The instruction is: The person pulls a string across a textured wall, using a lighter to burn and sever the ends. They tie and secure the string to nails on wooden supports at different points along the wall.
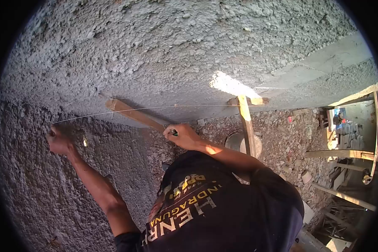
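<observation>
My left hand (59,141) is closed near the rough plaster wall on the left, its fingertips at the end of a thin pale string (155,107). The string runs taut to the right, in front of the wall and past an upright wooden post (247,126). My right hand (183,136) is closed around the lower end of a flat wooden strip (134,114), which slants up to the left and crosses the string. A small dark thing shows between the right fingers, too small to name. A short bit of thread hangs from the string by the strip.
A rough grey wall (155,50) rises ahead and meets the left wall (21,168) in a corner. Rubble (277,143) covers the ground. A round basin (235,140) stands behind the post. Timber poles (344,196) and a small bucket (306,176) lie right.
</observation>
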### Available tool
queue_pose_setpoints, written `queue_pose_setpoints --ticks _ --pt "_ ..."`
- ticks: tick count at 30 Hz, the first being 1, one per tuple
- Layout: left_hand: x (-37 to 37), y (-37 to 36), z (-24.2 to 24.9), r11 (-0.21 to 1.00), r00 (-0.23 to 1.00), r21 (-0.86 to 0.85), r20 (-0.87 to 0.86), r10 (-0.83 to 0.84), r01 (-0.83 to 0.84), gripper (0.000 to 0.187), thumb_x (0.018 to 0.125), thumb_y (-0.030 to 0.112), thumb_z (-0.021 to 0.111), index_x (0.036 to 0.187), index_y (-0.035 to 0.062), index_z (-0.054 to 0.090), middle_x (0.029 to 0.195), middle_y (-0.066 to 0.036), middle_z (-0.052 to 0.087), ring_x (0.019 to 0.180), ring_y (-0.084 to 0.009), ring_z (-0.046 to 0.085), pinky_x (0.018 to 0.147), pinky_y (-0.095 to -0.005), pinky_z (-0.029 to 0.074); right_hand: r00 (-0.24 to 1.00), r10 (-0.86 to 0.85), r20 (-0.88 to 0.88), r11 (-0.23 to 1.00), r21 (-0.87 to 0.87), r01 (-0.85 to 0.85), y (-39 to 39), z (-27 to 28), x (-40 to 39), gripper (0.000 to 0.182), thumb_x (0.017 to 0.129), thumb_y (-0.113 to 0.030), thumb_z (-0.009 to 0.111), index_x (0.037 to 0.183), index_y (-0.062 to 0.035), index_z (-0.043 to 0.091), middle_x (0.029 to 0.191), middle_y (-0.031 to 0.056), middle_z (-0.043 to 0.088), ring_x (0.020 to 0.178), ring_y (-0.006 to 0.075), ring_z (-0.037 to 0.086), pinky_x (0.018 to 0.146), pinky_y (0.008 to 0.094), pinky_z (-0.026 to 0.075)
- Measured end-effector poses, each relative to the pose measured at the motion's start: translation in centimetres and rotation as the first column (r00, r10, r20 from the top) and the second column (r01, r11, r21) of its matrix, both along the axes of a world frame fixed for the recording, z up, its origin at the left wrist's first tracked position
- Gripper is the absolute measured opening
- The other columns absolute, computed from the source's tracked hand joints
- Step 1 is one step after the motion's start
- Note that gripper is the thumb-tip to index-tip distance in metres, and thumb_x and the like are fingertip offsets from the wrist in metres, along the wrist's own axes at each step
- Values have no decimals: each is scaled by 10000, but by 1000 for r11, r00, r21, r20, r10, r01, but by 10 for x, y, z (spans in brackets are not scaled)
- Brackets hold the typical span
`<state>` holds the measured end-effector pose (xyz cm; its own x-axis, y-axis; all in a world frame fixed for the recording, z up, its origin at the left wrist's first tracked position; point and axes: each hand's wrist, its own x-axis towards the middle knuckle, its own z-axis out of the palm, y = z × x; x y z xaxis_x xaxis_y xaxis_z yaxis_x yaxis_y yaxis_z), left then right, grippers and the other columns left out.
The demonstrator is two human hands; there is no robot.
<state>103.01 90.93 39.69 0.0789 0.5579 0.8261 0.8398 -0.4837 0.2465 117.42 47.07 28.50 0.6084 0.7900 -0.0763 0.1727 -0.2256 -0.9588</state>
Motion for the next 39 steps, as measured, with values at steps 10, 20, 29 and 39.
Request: queue_pose_setpoints --ticks 10,20,29,39 --pt "-18 -21 30 988 981 135 167 -98 76 456 902 439 612 798 0 682 673 -109 672 570 -226 630 527 -366 488 999 38 -3 999 12 -38 8 0 3 185 855 -172 636 980 -42 676 884 144 691 796 255 670 736 348 503" --pt "-26 -13 60 986 996 162 65 -58 47 413 898 423 643 810 24 702 691 -89 681 546 -161 622 442 -321 479 889 -183 -419 971 62 230 4 37 30 409 861 -170 629 1256 -70 603 851 71 699 437 97 504 457 273 445" --pt "-20 18 47 983 994 182 -108 -16 36 382 881 430 645 832 59 718 733 -97 704 594 -256 667 520 -387 502 857 -251 -450 948 65 312 1 17 58 398 817 -141 643 1201 -40 622 856 77 689 433 97 499 431 263 431" --pt "-2 -32 52 991 991 35 26 -128 127 255 885 290 618 851 39 643 789 -232 654 700 -417 631 618 -489 483 798 -136 -587 990 -106 90 -11 -34 26 289 864 -127 619 1124 -3 639 813 64 659 501 83 489 421 244 413"
